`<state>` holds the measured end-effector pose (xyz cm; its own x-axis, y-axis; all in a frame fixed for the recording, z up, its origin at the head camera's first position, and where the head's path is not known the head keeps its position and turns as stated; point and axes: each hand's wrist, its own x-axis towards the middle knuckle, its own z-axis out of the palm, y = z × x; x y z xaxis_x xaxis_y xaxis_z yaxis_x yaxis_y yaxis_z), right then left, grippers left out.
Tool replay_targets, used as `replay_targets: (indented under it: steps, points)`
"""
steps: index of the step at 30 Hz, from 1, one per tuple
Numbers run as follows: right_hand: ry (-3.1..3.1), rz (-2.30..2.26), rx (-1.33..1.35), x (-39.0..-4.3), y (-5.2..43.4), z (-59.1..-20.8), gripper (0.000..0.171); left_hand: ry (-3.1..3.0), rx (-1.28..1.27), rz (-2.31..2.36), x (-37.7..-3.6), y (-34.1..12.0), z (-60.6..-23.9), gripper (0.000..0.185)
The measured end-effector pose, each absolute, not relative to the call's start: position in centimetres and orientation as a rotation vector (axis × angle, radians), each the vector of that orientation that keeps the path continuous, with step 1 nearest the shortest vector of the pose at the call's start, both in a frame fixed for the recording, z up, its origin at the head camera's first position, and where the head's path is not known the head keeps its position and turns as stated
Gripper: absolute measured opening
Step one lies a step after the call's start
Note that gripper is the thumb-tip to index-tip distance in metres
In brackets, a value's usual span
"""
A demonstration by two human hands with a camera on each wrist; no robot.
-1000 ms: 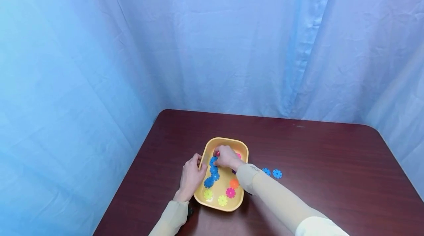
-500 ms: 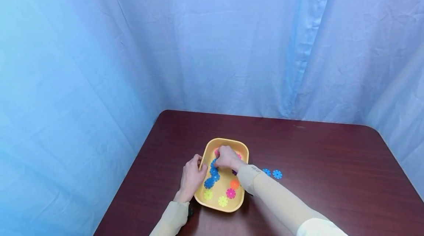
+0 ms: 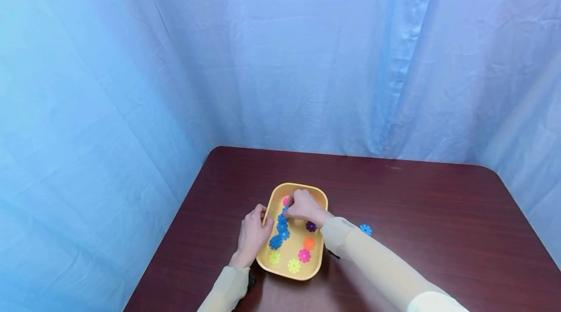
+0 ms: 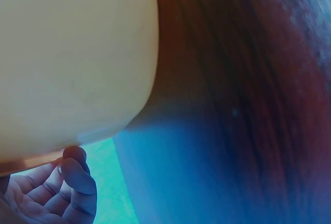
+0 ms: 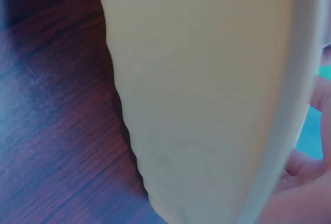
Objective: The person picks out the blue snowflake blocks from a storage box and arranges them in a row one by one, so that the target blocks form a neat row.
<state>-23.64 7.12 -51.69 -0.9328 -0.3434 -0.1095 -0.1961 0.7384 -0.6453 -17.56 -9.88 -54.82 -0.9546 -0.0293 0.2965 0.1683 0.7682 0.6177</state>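
A yellow plastic tray (image 3: 302, 273) stands on the table with notched, snowflake-shaped discs in it. My left hand (image 3: 254, 234) grips its left wall, thumb over the rim; in the left wrist view curled fingers (image 4: 77, 182) lie against the outside. My right hand (image 3: 304, 206) reaches into the tray's far half, fingers bent, thumb and fingertips pinching at the far end of a row of overlapping blue discs (image 3: 282, 227). The palm hides part of that end. A pink disc (image 3: 286, 201) shows beside the fingertips. In the right wrist view the tray wall (image 5: 207, 100) covers most of the hand.
Nearer in the tray lie a purple disc (image 3: 311, 226), an orange disc (image 3: 308, 243), a magenta disc (image 3: 304, 255) and two yellow discs (image 3: 293, 266). A blue disc (image 3: 365, 229) lies on the dark table (image 3: 420, 205) by the right forearm. Blue curtains (image 3: 307, 59) hang behind.
The right hand has shifted slightly right and up inside the tray, uncovering more of the purple disc. Its forearm now covers one blue disc on the table. The left hand stays on the tray.
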Motion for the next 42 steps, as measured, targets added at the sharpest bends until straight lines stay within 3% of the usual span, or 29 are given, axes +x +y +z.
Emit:
replay_targets:
  steps: [18, 42]
  points:
    - [2.820, -1.033, -0.599, -22.1, 9.4, -49.3, 0.024, -2.695, -0.091, -0.994, -17.5, -9.9, -55.0, 0.012]
    - [2.827, -1.278, -0.470, -20.6, 17.3, -46.3, 0.030, -2.666, -0.114, -1.013, -17.7, -10.0, -54.6, 0.011]
